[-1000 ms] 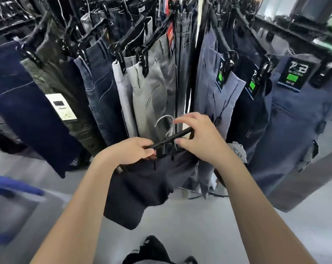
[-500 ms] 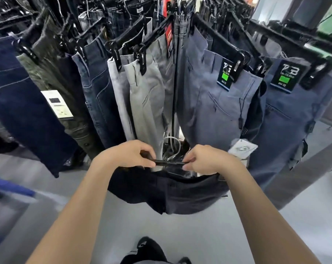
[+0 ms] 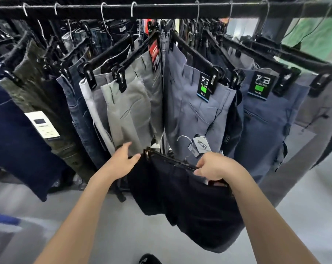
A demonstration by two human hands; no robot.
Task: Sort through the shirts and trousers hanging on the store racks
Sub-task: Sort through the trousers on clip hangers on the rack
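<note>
Navy trousers (image 3: 190,202) on black hanger (image 3: 170,161); light grey trousers (image 3: 130,109); olive trousers (image 3: 39,96); slate-blue trousers (image 3: 191,119).

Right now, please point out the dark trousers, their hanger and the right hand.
dark trousers (image 3: 190,204): head view, fabric below the waistband.
hanger (image 3: 171,160): head view, middle of its black bar.
right hand (image 3: 216,166): head view, back of the hand.

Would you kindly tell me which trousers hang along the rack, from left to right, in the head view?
navy trousers → olive trousers → blue jeans → pale grey trousers → mid-grey trousers → slate-blue trousers → deeper blue trousers
</note>
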